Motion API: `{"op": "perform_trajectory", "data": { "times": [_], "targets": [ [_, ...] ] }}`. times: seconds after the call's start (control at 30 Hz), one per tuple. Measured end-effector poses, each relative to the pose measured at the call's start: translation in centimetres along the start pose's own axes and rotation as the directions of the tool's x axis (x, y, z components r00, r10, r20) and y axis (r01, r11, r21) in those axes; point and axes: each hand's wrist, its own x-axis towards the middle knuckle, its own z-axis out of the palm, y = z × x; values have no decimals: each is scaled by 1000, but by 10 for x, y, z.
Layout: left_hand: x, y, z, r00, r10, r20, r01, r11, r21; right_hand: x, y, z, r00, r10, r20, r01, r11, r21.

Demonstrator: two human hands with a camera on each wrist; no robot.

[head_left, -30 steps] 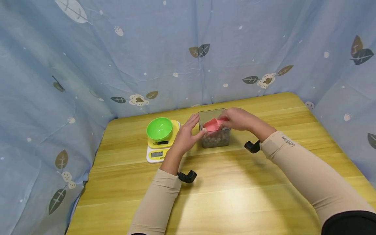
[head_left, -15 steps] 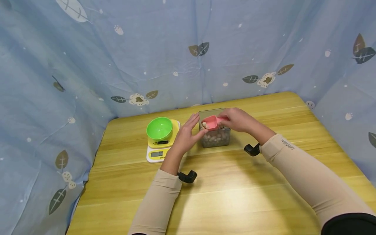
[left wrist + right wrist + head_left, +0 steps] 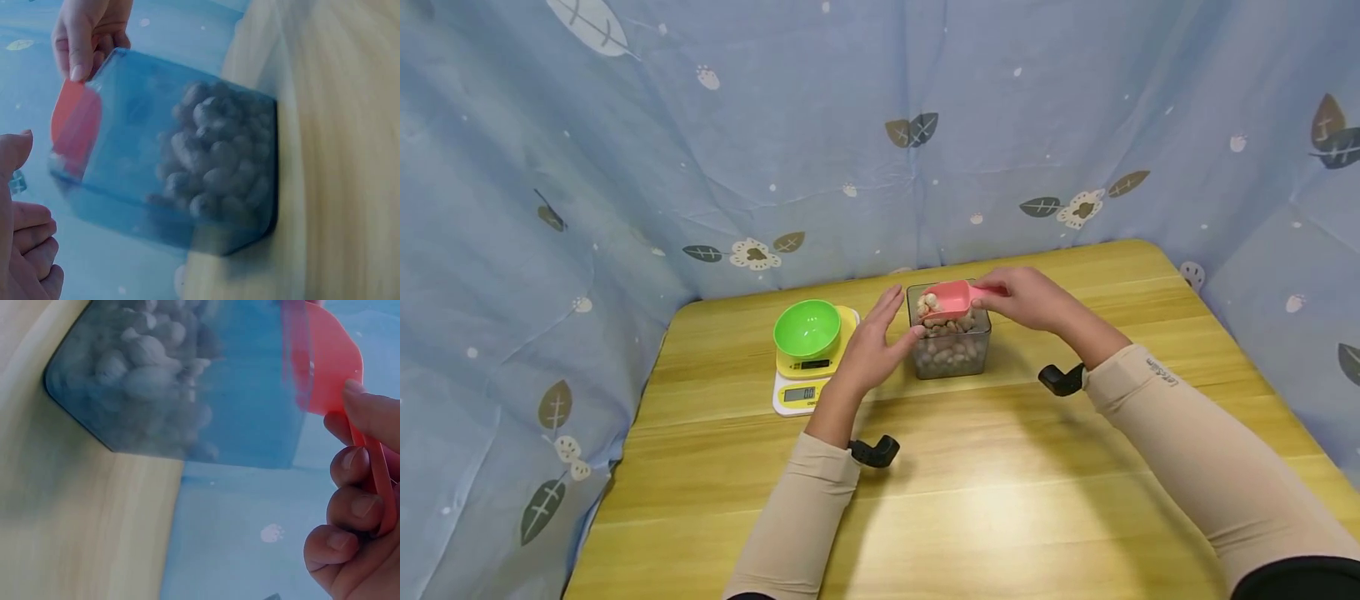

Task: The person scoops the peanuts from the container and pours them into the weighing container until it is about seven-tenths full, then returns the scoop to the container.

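My right hand (image 3: 1026,298) grips the handle of a pink scoop (image 3: 953,297), its fingers curled round it in the right wrist view. Pale nut-like pieces (image 3: 930,302) lie in the scoop's front. The scoop is held level over the mouth of a clear grey container (image 3: 925,364), partly inside its rim in the wrist views. More nut-like pieces (image 3: 219,156) fill the container's lower part; their exact kind is unclear. Beside the container's left side is my left hand (image 3: 868,350), thumb spread from extended fingers and holding nothing. A small gap separates it from the container in the left wrist view.
Left of my left hand, a green bowl (image 3: 807,329) sits on a yellow-and-white kitchen scale (image 3: 799,396), whose display appears to read 0.0. The wooden table (image 3: 970,500) ends at the back against a blue patterned curtain (image 3: 820,142).
My right hand has raised the scoop from inside the container and shifted slightly right, with pieces now visible in it. My left hand has stayed nearly still.
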Motion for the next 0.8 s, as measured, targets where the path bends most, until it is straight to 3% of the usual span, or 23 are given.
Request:
{"op": "perform_trajectory", "data": {
  "times": [0.17, 0.37, 0.6, 0.8],
  "targets": [
    [-9, -9, -22, 999, -10, -35, 10, 1000, 4, 3, -7, -7, 1000, 9, -9, -9, 999, 34],
    [-28, -39, -53, 992, -57, -109, 66, 995, 77, 21, -36, -2, 999, -38, -23, 38, 999, 19],
    [-54, -86, -79, 958, -209, -195, 236, 963, 128, 55, -77, 35, 999, -45, -5, 45, 999, 18],
    [-62, -108, -81, 934, -324, -149, 339, 937, 82, 81, -103, 74, 999, -34, -11, 33, 998, -60]
  ]
}}
